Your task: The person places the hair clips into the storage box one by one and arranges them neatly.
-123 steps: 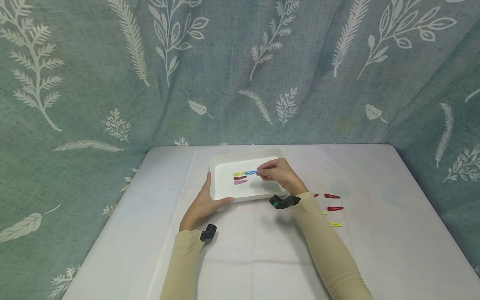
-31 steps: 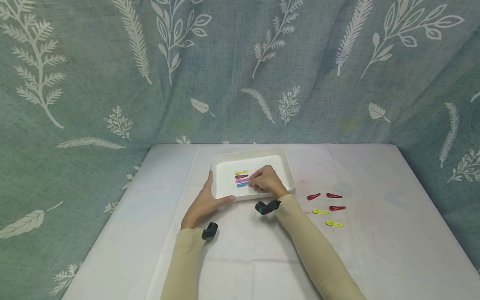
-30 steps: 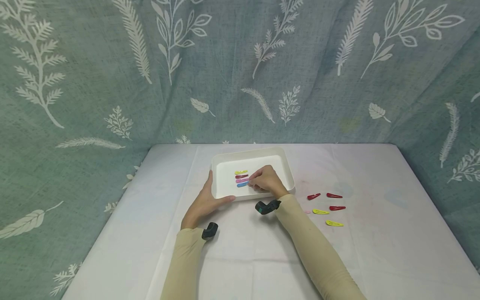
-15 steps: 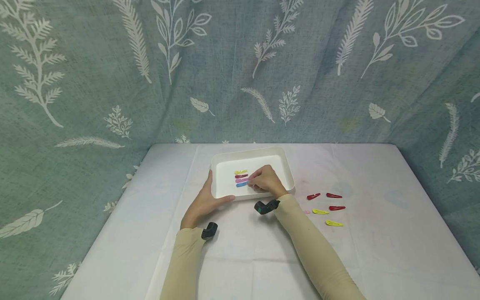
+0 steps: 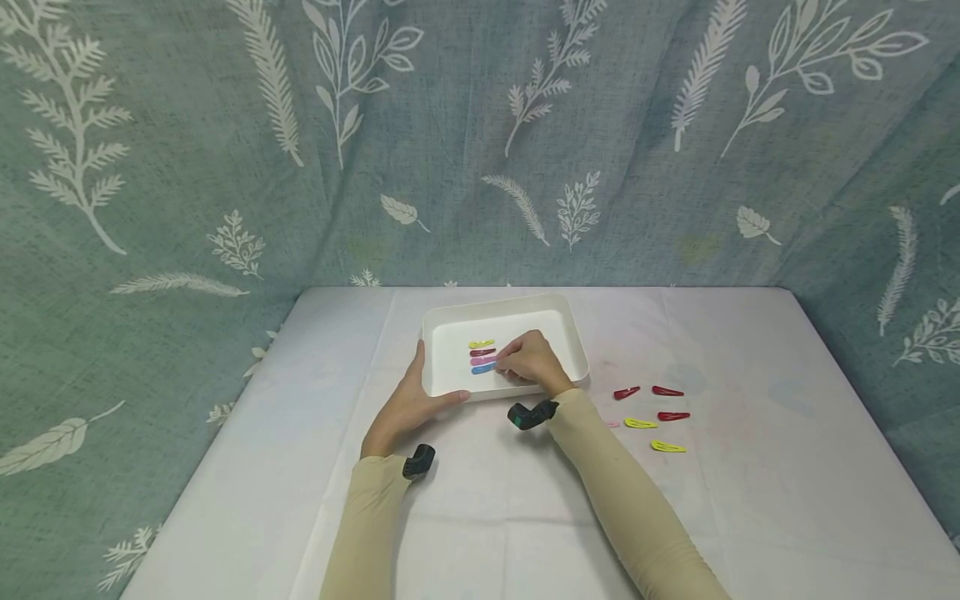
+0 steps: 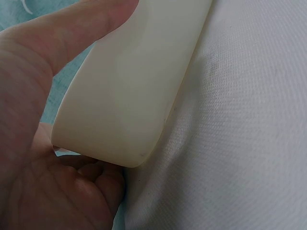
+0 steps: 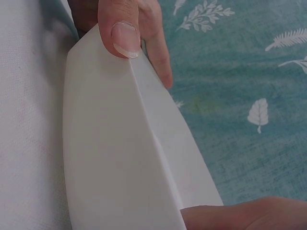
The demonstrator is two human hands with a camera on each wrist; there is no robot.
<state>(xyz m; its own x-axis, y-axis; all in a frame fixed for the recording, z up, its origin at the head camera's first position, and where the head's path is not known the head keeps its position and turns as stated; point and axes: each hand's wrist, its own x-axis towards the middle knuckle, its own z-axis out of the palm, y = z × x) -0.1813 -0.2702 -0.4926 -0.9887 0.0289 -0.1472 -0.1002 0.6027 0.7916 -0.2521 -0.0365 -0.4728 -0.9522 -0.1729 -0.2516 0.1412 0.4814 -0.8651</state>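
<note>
Blue clip [image 5: 482, 368] — now down beside the pink clip [image 5: 482, 361].

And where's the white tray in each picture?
Head: the white tray is just below the middle.
Left wrist: the white tray shows one rounded corner, upper middle.
Right wrist: the white tray runs from near the top to the bottom edge.
Shared landmark: the left hand, thumb on the white tray.

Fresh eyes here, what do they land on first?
Probably the neat row of yellow, red, pink and blue hair clips in the white tray, with the right grip by their right ends and the left grip clasping the tray's near-left corner. Then the loose clips right of it, and the leaf-printed teal curtain behind.
</note>
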